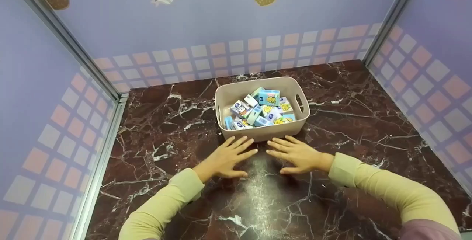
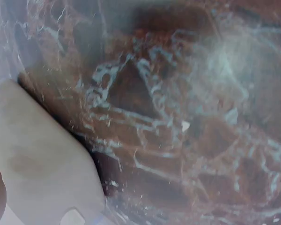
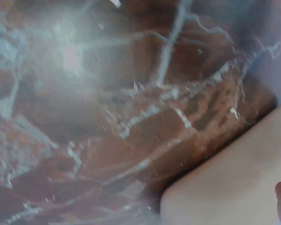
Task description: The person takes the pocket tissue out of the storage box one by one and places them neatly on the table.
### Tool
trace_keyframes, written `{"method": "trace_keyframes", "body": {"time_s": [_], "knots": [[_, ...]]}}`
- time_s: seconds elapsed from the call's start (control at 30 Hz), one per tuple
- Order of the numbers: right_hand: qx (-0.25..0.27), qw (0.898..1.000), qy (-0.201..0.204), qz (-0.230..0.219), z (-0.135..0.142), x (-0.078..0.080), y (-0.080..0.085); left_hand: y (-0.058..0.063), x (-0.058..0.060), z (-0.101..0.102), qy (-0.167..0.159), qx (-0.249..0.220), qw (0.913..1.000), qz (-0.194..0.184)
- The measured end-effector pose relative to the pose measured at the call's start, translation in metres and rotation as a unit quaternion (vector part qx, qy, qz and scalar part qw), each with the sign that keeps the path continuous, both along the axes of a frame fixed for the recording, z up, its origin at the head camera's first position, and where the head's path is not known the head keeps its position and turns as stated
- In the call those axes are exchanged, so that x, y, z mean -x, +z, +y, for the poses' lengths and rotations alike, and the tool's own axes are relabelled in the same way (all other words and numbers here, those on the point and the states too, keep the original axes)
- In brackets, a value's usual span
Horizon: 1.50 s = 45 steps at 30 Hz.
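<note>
A beige plastic basket with oval handle holes stands on the dark marbled tabletop, holding a jumble of small blue, white and yellow printed boxes. My left hand is spread palm down in front of the basket's near left side. Mirroring it, my right hand lies spread near the front right side. Neither hand holds anything; whether fingertips touch the basket wall I cannot tell. The left wrist view shows the basket's outer wall and a sliver of finger. In the right wrist view the basket wall and a fingertip appear.
Lilac panels with pink and white checks enclose the marbled tabletop at the back and both sides. Metal strips run along the panel edges. Bare marble surface extends left and right of the basket.
</note>
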State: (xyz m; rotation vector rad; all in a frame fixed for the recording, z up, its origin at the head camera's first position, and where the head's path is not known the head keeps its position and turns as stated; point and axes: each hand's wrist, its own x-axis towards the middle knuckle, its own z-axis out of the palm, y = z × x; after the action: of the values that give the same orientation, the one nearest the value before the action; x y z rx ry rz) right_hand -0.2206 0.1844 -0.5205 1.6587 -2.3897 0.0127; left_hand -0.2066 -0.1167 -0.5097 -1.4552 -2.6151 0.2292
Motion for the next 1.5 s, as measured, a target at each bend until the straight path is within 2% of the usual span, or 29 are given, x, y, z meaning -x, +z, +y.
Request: {"method": "trace_keyframes", "body": {"time_s": [0.23, 0.5, 0.77, 0.93, 1.03, 1.1, 1.23, 1.3, 1.37, 1.5], "knots": [[0.0, 1.0, -0.003, 0.009, -0.006, 0.011, 0.02, 0.015, 0.012, -0.007, 0.026, -0.026, 0.9992, 0.017], [0.015, 0.999, -0.014, 0.026, -0.016, 0.029, 0.04, 0.018, 0.031, -0.02, 0.092, -0.069, 0.9933, -0.008], [0.013, 0.996, -0.082, -0.011, -0.018, 0.051, 0.051, 0.018, 0.046, -0.022, 0.153, -0.093, 0.9826, -0.051], [0.0, 0.989, -0.141, -0.04, -0.02, 0.066, 0.053, 0.018, 0.054, -0.019, 0.197, -0.106, 0.971, -0.085], [0.003, 0.979, -0.184, -0.086, -0.022, 0.074, 0.052, 0.019, 0.058, -0.015, 0.22, -0.119, 0.9627, -0.102], [0.005, 0.968, -0.214, -0.129, -0.023, 0.079, 0.052, 0.019, 0.062, -0.012, 0.233, -0.131, 0.9573, -0.109], [0.018, 0.937, -0.269, -0.223, -0.024, 0.09, 0.051, 0.019, 0.069, -0.007, 0.262, -0.172, 0.9409, -0.129], [0.027, 0.921, -0.288, -0.261, -0.025, 0.096, 0.051, 0.019, 0.072, -0.005, 0.276, -0.202, 0.9291, -0.141], [0.036, 0.906, -0.302, -0.293, -0.024, 0.101, 0.051, 0.019, 0.075, -0.003, 0.29, -0.24, 0.9129, -0.158], [0.039, 0.89, -0.311, -0.33, -0.022, 0.11, 0.051, 0.021, 0.081, 0.002, 0.318, -0.302, 0.881, -0.177]]}}
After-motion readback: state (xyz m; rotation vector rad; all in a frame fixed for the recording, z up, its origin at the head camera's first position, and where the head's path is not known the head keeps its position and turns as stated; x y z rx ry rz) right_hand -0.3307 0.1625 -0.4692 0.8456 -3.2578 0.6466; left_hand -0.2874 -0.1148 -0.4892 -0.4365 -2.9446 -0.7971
